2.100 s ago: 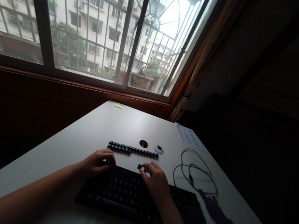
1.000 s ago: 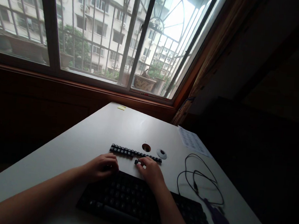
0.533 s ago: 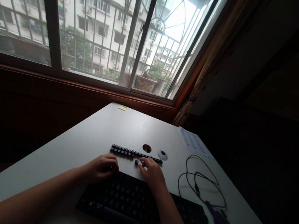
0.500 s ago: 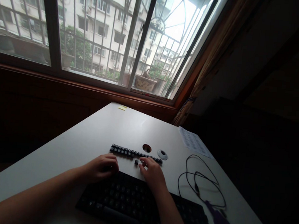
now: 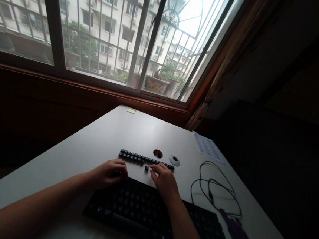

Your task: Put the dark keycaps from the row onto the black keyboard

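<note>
A black keyboard lies in front of me on the white table. Above its back edge two rows of loose black keycaps are laid out, and a single keycap sits just in front of them. At the keyboard's back left corner rests my left hand, fingers curled inward; what they hold, if anything, is hidden. My right hand reaches over the keyboard, thumb and forefinger drawn close together beside the single keycap. Whatever is between those fingertips is too small to make out.
A round cable hole and its grey cover lie behind the keycaps. To the right are a looped black cable, a purple object and a printed sheet. Yellow sticky notes mark the far corner; a window stands beyond.
The view has shifted slightly. My right thumb and forefinger have come closer together and drawn a little away from the single keycap. My left hand has stayed at the keyboard's corner.
</note>
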Demonstrator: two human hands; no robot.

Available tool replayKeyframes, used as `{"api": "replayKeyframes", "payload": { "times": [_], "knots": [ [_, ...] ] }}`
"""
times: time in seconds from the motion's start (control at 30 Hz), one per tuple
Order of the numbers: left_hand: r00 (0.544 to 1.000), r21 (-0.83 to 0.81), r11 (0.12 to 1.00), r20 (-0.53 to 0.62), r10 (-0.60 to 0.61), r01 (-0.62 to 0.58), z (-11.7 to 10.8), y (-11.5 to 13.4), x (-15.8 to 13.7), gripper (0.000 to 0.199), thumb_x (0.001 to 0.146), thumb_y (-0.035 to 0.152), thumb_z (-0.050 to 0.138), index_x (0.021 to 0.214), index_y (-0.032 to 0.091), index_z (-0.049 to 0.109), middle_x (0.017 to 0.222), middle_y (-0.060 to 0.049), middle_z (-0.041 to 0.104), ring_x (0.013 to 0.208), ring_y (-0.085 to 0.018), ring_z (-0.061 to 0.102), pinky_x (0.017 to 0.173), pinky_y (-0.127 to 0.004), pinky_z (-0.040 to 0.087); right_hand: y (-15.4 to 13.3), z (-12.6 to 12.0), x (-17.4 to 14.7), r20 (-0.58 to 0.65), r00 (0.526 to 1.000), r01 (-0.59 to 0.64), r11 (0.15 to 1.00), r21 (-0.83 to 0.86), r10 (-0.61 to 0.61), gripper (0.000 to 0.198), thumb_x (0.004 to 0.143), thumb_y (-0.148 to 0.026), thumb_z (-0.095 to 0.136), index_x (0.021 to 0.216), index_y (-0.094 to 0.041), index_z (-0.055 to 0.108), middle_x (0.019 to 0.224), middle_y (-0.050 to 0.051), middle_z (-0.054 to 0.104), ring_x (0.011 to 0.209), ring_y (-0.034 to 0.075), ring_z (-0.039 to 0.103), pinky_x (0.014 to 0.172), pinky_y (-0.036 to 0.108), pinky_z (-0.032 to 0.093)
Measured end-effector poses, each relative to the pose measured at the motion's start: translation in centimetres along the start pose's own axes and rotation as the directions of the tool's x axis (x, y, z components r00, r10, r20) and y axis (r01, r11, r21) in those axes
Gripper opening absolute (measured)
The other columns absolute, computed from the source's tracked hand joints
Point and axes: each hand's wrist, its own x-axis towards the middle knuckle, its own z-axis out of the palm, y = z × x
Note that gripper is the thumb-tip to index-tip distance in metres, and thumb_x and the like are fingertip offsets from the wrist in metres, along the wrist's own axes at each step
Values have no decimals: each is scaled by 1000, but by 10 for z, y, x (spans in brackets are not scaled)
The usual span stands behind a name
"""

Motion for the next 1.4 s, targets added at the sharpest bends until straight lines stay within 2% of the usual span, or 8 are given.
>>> {"api": "replayKeyframes", "payload": {
  "times": [0.23, 0.53, 0.67, 0.87, 1.03, 1.4],
  "knots": [
    [1000, 1, 1000, 17, -17, 17, -1, 3, 0, 16, 93, 22, 53, 93, 16, 68, 89, -9, 65, 87, -20, 60, 79, -30, 48, 3, 1, 0, -6, 1000, 9, 1000, -14, -9, 21, 86, -19, 55, 97, -24, 73, 94, 3, 70, 84, 18, 69, 82, 30, 53],
    [999, 6, 1000, 23, -25, 25, -2, 4, 0, 14, 90, 17, 54, 93, 16, 68, 89, -8, 65, 87, -21, 59, 79, -31, 48, 2, 1, -2, -10, 1000, 17, 999, -43, -17, 20, 87, -19, 55, 96, -25, 72, 92, 2, 68, 78, 17, 67, 77, 29, 52],
    [999, 7, 999, 20, -34, 34, -2, 4, 0, 14, 90, 15, 54, 93, 16, 67, 89, -8, 65, 87, -20, 59, 79, -31, 48, 4, 1, 0, -16, 999, 27, 999, -33, -27, 20, 86, -18, 56, 96, -25, 72, 92, 2, 68, 81, 18, 68, 78, 29, 52],
    [999, 5, 1000, 26, -25, 25, -1, 4, 0, 14, 90, 16, 54, 94, 16, 67, 89, -8, 65, 87, -21, 59, 79, -31, 48, 8, 4, 0, -26, 999, 38, 999, 7, -38, 20, 85, -16, 57, 96, -25, 72, 91, 2, 68, 81, 17, 68, 78, 28, 52],
    [1000, 18, 1000, 20, -18, 18, -1, 3, 0, 14, 91, 17, 53, 93, 16, 67, 88, -8, 65, 87, -20, 59, 79, -31, 48, 7, 4, 0, -49, 998, 26, 999, -26, -27, 20, 85, -17, 56, 95, -25, 72, 91, 2, 68, 81, 18, 67, 78, 29, 52],
    [1000, -14, 1000, -1, 27, -27, 3, -8, 0, 16, 92, 23, 54, 93, 16, 68, 87, -8, 65, 83, -20, 59, 76, -30, 48, 8, 5, 0, -47, 999, 20, 1000, -8, -21, 20, 85, -17, 57, 95, -25, 72, 92, 2, 68, 82, 18, 67, 81, 29, 52]
  ]
}}
